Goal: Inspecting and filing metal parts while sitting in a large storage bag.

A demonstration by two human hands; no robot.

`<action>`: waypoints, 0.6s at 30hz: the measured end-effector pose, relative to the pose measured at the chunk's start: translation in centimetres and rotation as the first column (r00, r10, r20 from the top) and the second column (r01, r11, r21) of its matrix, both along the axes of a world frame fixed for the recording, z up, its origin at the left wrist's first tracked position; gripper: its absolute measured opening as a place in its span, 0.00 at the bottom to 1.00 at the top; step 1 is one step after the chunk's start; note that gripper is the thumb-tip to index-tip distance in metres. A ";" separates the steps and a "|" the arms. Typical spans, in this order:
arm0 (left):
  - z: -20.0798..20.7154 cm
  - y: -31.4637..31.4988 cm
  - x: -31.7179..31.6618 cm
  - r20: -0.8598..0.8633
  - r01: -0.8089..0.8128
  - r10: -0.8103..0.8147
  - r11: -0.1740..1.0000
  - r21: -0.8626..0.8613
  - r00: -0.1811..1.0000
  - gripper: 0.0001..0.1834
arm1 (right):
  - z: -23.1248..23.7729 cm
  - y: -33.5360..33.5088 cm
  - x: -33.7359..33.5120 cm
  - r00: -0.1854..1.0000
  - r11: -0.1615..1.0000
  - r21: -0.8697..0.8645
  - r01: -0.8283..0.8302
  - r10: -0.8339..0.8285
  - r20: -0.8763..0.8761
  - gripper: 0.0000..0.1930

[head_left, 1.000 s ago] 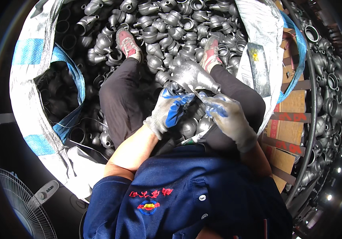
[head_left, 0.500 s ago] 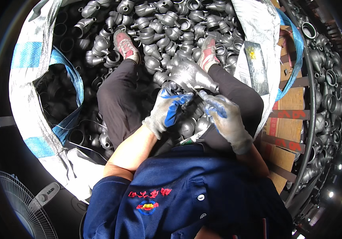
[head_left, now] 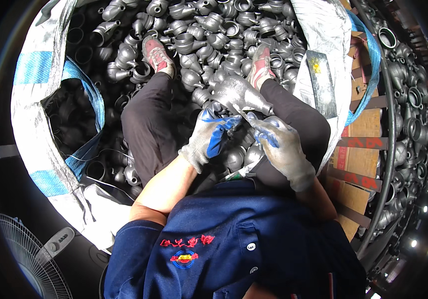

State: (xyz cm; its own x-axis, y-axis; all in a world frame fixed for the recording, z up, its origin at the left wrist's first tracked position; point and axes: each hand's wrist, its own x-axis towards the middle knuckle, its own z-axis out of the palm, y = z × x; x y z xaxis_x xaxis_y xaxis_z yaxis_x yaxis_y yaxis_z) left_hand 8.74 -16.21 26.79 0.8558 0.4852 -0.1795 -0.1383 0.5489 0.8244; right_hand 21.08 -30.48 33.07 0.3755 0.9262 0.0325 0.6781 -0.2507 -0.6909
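A large grey metal casting (head_left: pixel 242 94), bulbous and narrowing to a spout at its right end, lies between my knees. My left hand (head_left: pixel 208 134), in a grey glove with a blue palm, is closed at the casting's near left side, fingers curled; its fingertips are partly hidden in shadow. My right hand (head_left: pixel 281 147), gloved likewise, is closed around a thin, pale, stick-like tool (head_left: pixel 240 111). The tool's tip rests at the casting's near side; its exact kind is too small to tell.
Many similar small castings (head_left: pixel 189 45) fill the big white sack (head_left: pixel 29 114) around my legs. Blue strap loops (head_left: pixel 92 94) hang at its sides. A flat plate (head_left: pixel 322 84) leans at the right. A fan (head_left: pixel 32 259) stands at lower left, and more castings (head_left: pixel 413 127) lie far right.
My right hand has shifted and turned slightly, its fingers closer around the thin tool. My left hand and the large casting have stayed nearly in place.
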 end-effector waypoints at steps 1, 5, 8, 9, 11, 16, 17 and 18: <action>0.0 0.0 -0.1 0.015 0.004 -0.005 0.999 0.033 1.000 0.14 | -0.2 0.0 0.4 1.000 1.000 0.001 0.001 -0.001 0.000 0.20; -1.1 0.2 0.0 -0.075 0.032 -0.027 0.997 0.065 0.997 0.14 | -0.2 -0.5 1.7 0.961 0.991 0.127 -0.035 0.068 -0.268 0.20; -0.2 0.0 0.3 0.018 0.026 -0.022 0.965 -0.263 1.000 0.14 | -0.4 -1.0 1.5 0.950 0.990 0.134 0.041 0.003 -0.311 0.19; -0.3 0.0 0.3 -0.007 0.004 -0.006 0.972 -0.236 1.000 0.08 | -0.6 -0.8 1.1 0.989 0.989 0.150 0.020 0.003 -0.150 0.18; -0.4 -0.1 0.2 -0.033 -0.017 0.011 0.978 -0.208 0.999 0.03 | -0.5 -0.5 0.1 0.999 0.994 0.100 0.043 -0.044 0.005 0.17; -0.1 -0.4 0.1 0.016 -0.060 0.059 0.996 0.067 0.998 0.03 | -1.3 -0.8 0.1 0.995 0.997 0.068 0.018 -0.011 -0.103 0.18; 0.2 -0.4 0.1 0.016 -0.060 0.059 0.996 0.068 0.998 0.03 | -1.2 -0.9 0.7 0.955 0.998 0.053 0.041 -0.024 -0.294 0.18; 1.2 -0.3 0.0 -0.009 -0.052 0.052 0.999 0.013 0.999 0.03 | -1.2 -1.0 1.1 0.879 0.998 0.032 0.062 -0.040 -0.474 0.17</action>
